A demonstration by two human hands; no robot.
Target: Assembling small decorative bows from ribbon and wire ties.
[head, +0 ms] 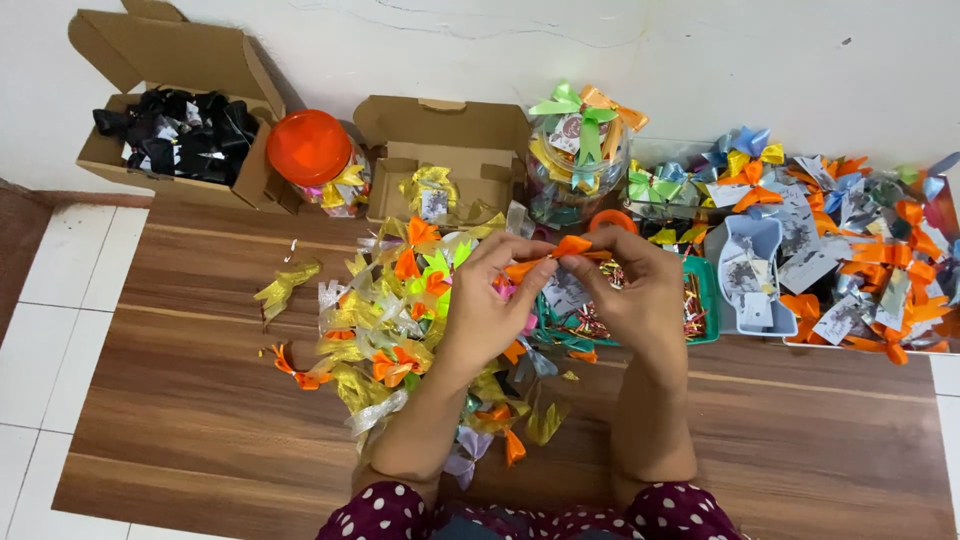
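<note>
Both hands meet above a low wooden table (200,400). My left hand (490,310) and my right hand (630,300) pinch the same small orange ribbon bow (560,252) between their fingertips, left hand on its left end, right hand on its right end. Under and left of my left hand lies a loose pile of ribbon bows (395,330) in yellow, orange, green and silver. A teal tray (702,300) with small bits sits partly hidden behind my right hand.
At the back stand a cardboard box of black bows (170,135), an orange-lidded jar (310,150), an open cardboard box (440,160) and a clear jar (580,160) topped with bows. A heap of tagged bows (850,250) and a pale blue scoop (750,270) fill the right.
</note>
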